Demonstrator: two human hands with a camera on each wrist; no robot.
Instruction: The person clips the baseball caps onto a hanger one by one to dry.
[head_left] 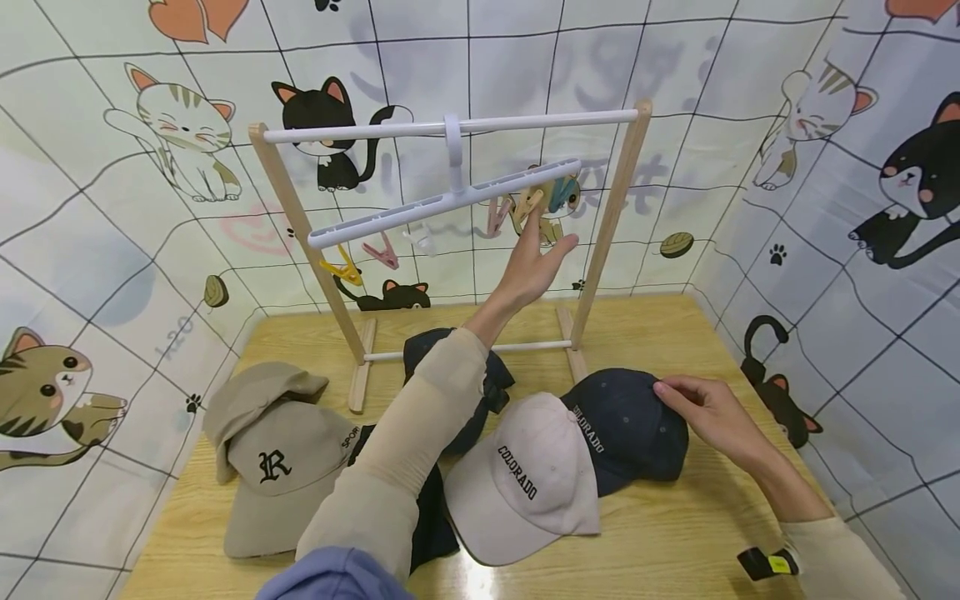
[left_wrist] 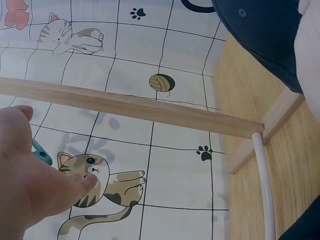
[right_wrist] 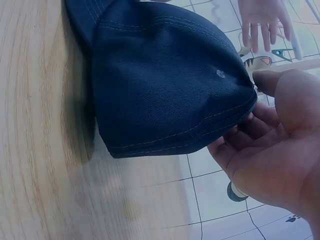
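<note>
My right hand [head_left: 708, 412] pinches the edge of a navy cap [head_left: 637, 425] lettered COLORADO, its thumb on top and fingers underneath in the right wrist view. A pale pink COLORADO cap [head_left: 528, 479] overlaps that cap's front. Raised to the rack, my left hand [head_left: 534, 271] has its fingers extended up by a tan clip [head_left: 527, 202] and a teal clip [head_left: 562, 193]. In the right wrist view, the left hand's fingers [right_wrist: 262, 30] look straight, with nothing gripped. The white clip hanger [head_left: 450, 202] hangs tilted, its right end higher.
A wooden rack [head_left: 618, 221] with a white top bar [head_left: 540, 123] carries the hanger. Pink clips [head_left: 381, 250] and a yellow clip [head_left: 342, 268] dangle from it. Beige caps [head_left: 288, 475] lie at the left of the table [head_left: 652, 542]; a dark cap [head_left: 427, 342] sits behind my left forearm.
</note>
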